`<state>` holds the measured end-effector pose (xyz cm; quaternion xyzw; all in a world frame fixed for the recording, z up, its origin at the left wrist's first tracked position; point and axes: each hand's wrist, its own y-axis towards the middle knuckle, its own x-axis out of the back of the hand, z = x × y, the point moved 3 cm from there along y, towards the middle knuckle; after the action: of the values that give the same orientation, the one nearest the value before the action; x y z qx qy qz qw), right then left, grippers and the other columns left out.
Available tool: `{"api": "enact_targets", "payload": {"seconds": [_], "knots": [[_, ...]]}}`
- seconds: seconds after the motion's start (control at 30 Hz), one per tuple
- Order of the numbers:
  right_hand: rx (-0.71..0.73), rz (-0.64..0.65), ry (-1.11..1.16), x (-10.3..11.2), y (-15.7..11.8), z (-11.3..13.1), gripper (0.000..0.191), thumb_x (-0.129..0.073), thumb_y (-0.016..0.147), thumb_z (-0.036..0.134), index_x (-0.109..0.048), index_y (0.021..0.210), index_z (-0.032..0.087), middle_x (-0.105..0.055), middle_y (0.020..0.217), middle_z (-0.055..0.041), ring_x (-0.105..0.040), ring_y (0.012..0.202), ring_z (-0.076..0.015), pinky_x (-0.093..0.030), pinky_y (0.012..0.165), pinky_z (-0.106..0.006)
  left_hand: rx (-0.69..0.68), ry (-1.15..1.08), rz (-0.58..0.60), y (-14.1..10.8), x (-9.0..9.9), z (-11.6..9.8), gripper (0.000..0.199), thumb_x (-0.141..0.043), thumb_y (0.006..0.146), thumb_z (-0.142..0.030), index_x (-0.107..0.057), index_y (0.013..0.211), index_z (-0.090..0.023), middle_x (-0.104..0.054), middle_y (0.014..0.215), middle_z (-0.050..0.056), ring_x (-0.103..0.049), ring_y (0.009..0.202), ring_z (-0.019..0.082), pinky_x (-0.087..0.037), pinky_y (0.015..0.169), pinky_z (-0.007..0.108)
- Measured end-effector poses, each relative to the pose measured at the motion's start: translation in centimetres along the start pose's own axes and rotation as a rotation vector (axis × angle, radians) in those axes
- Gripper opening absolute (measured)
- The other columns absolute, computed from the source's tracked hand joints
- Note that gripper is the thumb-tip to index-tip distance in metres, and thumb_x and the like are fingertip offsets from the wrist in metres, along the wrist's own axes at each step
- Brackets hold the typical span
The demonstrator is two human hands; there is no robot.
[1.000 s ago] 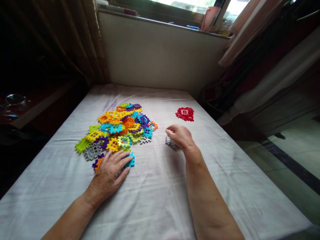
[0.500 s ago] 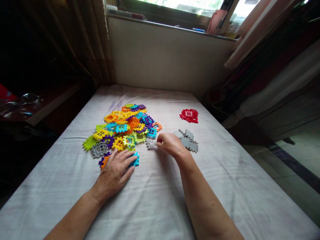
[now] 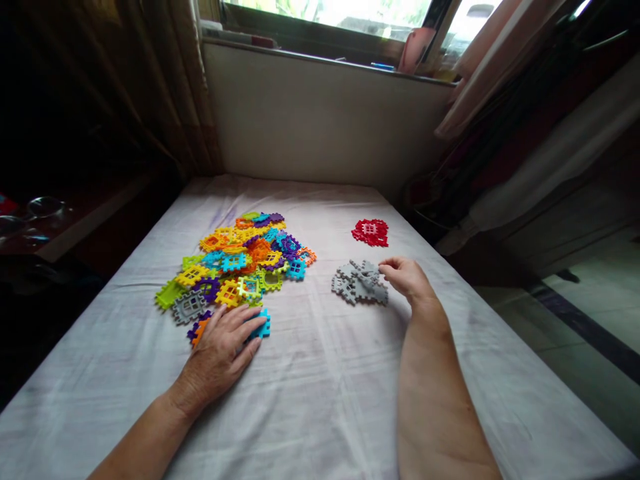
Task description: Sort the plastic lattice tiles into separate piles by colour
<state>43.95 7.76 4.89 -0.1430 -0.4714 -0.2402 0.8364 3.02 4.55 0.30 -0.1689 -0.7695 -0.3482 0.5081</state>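
My left hand point(image 3: 220, 350) lies flat with its fingers spread over a blue interlocking plastic tile point(image 3: 263, 323) and an orange tile point(image 3: 200, 331); it partly hides both. Just above its fingers spreads a heap of coloured notched tiles point(image 3: 237, 262), some with window-like openings. My right hand point(image 3: 407, 279) is closed in a pinch at the right edge of a pile of grey notched tiles point(image 3: 357, 287). Its fingertips meet a grey tile point(image 3: 370, 272) on top of that pile. A darker grey window tile point(image 3: 189, 307) sits at the left side of the coloured heap.
Beyond the grey pile lies a small stack of red tiles point(image 3: 377, 235) with a pink window tile point(image 3: 369, 229) on top. A pale sheet point(image 3: 320, 400) covers the table. Glasses point(image 3: 45, 208) rest on a dark surface at left. A wall and window ledge stand behind.
My right hand has moved right, from beside the coloured heap to the grey pile, and the light grey tile has left its place by the heap. My left hand stays on its tiles.
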Motion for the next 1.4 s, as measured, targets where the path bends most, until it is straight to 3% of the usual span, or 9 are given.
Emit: {"api": "enact_targets", "payload": {"seconds": [0.2, 0.53, 0.63, 0.7, 0.8, 0.9, 1.1, 1.3, 1.4], "knots": [[-0.099, -0.009, -0.198, 0.3, -0.6, 1.4, 0.032, -0.055, 0.081, 0.028, -0.077, 0.103, 0.024, -0.077, 0.099, -0.0059, -0.069, 0.089, -0.0217, -0.046, 0.072, -0.027, -0.009, -0.001, -0.012, 0.1, 0.1, 0.1, 0.035, -0.050, 0.096, -0.039, -0.062, 0.128, -0.031, -0.066, 0.132, 0.005, -0.060, 0.123, 0.025, -0.030, 0.116, 0.053], [0.107, 0.086, -0.176, -1.2, -2.8, 6.4, 0.033, -0.055, 0.087, 0.038, -0.078, 0.107, 0.025, -0.078, 0.097, -0.0056, -0.070, 0.090, -0.0221, -0.048, 0.078, -0.028, -0.029, 0.015, -0.144, 0.4, 1.6, -0.3, 0.030, -0.049, 0.095, -0.030, -0.067, 0.119, -0.030, -0.067, 0.130, 0.004, -0.059, 0.123, 0.022, -0.038, 0.113, 0.047], [0.112, 0.102, -0.202, -1.4, -3.0, 6.6, 0.032, -0.055, 0.087, 0.038, -0.078, 0.107, 0.026, -0.078, 0.098, -0.0054, -0.070, 0.092, -0.0220, -0.048, 0.078, -0.028, 0.057, 0.102, -0.239, 0.3, 3.6, 2.0, 0.030, -0.049, 0.095, -0.033, -0.067, 0.118, -0.026, -0.069, 0.125, 0.006, -0.060, 0.121, 0.024, -0.041, 0.110, 0.045], [0.112, 0.114, -0.210, -1.5, -3.1, 6.8, 0.033, -0.055, 0.088, 0.037, -0.077, 0.108, 0.025, -0.078, 0.098, -0.0055, -0.070, 0.091, -0.0217, -0.048, 0.077, -0.027, 0.233, 0.209, -0.277, -0.3, 5.0, 4.5, 0.035, -0.049, 0.094, -0.040, -0.066, 0.120, -0.024, -0.068, 0.123, 0.010, -0.060, 0.118, 0.029, -0.044, 0.105, 0.048], [0.125, 0.120, -0.206, -1.5, -3.1, 7.0, 0.033, -0.054, 0.088, 0.037, -0.077, 0.109, 0.026, -0.078, 0.098, -0.0053, -0.070, 0.088, -0.0207, -0.048, 0.076, -0.027, 0.454, 0.379, -0.232, -1.8, 6.3, 7.8, 0.043, -0.051, 0.091, -0.049, -0.065, 0.120, -0.021, -0.067, 0.119, 0.015, -0.062, 0.108, 0.035, -0.048, 0.094, 0.052], [0.145, 0.110, -0.200, -1.5, -3.1, 7.1, 0.033, -0.055, 0.088, 0.037, -0.077, 0.108, 0.025, -0.078, 0.097, -0.0052, -0.070, 0.086, -0.0203, -0.048, 0.076, -0.027, 0.490, 0.442, -0.152, -2.7, 6.1, 9.4, 0.038, -0.056, 0.088, -0.050, -0.067, 0.113, -0.023, -0.067, 0.117, 0.015, -0.062, 0.104, 0.036, -0.048, 0.089, 0.050], [0.165, 0.096, -0.194, -1.4, -3.3, 7.3, 0.032, -0.055, 0.088, 0.037, -0.078, 0.106, 0.025, -0.078, 0.095, -0.0057, -0.070, 0.087, -0.0209, -0.048, 0.076, -0.028, 0.460, 0.392, -0.182, -2.3, 5.9, 8.7, 0.027, -0.056, 0.086, -0.045, -0.065, 0.100, -0.023, -0.070, 0.108, 0.011, -0.065, 0.099, 0.031, -0.049, 0.087, 0.044], [0.234, 0.074, -0.167, -1.3, -3.9, 8.2, 0.030, -0.054, 0.089, 0.036, -0.077, 0.104, 0.025, -0.078, 0.097, -0.0063, -0.070, 0.089, -0.0217, -0.048, 0.077, -0.029, 0.552, 0.206, -0.403, -1.7, 7.3, 7.2, 0.023, -0.052, 0.090, -0.045, -0.063, 0.087, -0.025, -0.069, 0.081, 0.001, -0.064, 0.069, 0.018, -0.047, 0.062, 0.029], [0.340, 0.098, -0.147, -2.3, -5.3, 10.0, 0.027, -0.055, 0.090, 0.034, -0.077, 0.101, 0.026, -0.078, 0.093, -0.0053, -0.070, 0.086, -0.0205, -0.047, 0.074, -0.028, 0.505, 0.126, -0.491, -1.3, 7.0, 5.8, 0.023, -0.055, 0.091, -0.045, -0.063, 0.088, -0.024, -0.068, 0.077, -0.001, -0.060, 0.058, 0.014, -0.045, 0.056, 0.025]]}}
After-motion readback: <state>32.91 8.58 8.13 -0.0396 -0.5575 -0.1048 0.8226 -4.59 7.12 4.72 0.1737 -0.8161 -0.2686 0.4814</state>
